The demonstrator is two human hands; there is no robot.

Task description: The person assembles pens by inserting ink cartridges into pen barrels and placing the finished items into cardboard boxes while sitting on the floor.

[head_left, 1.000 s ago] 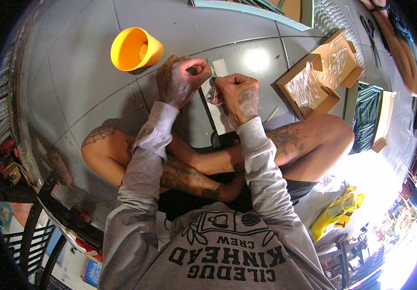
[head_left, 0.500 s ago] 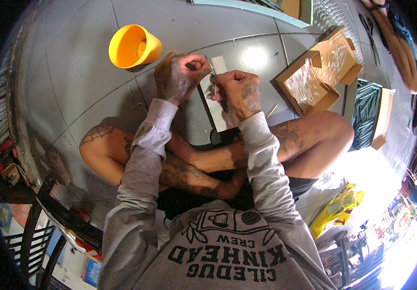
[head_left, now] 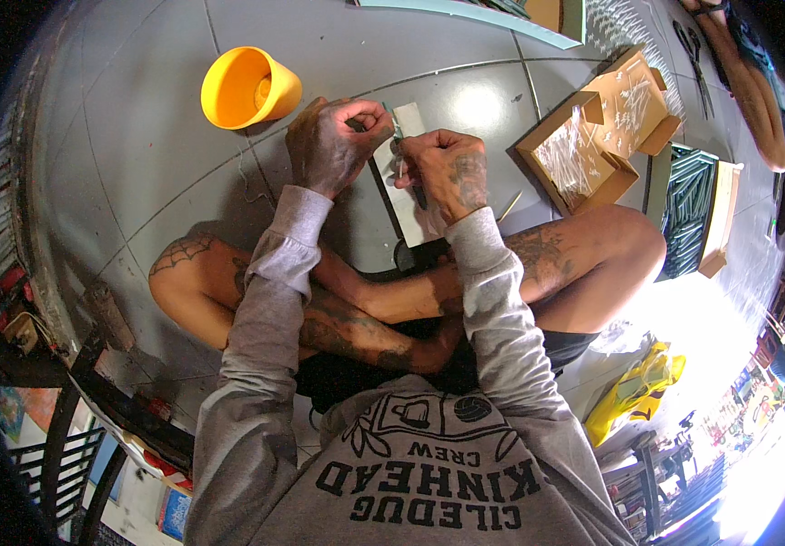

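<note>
Both my hands are raised close together in front of my crossed legs. My left hand [head_left: 333,144] is closed, thumb and forefinger pinched at its right side. My right hand [head_left: 447,173] is closed too, its fingertips pinched toward the left hand. A small greenish sliver shows in the narrow gap between the fingertips, too small to name. Under the hands lies a long whitish block [head_left: 408,116] with a dark side, partly hidden by the right hand. Beyond the left hand a yellow cup [head_left: 228,91] rests tipped on the floor.
An open cardboard box [head_left: 618,187] with clear thin pieces lies to the right. Behind it is a box of dark green sticks [head_left: 691,209]. A pale-edged tray [head_left: 483,13] sits at the far edge, scissors [head_left: 697,68] at far right near another person's leg [head_left: 756,100]. A yellow bag [head_left: 633,396] lies at right.
The hands keep the same pinched pose and have shifted only very slightly to the left. The whole view has shifted a little; nothing else has visibly moved.
</note>
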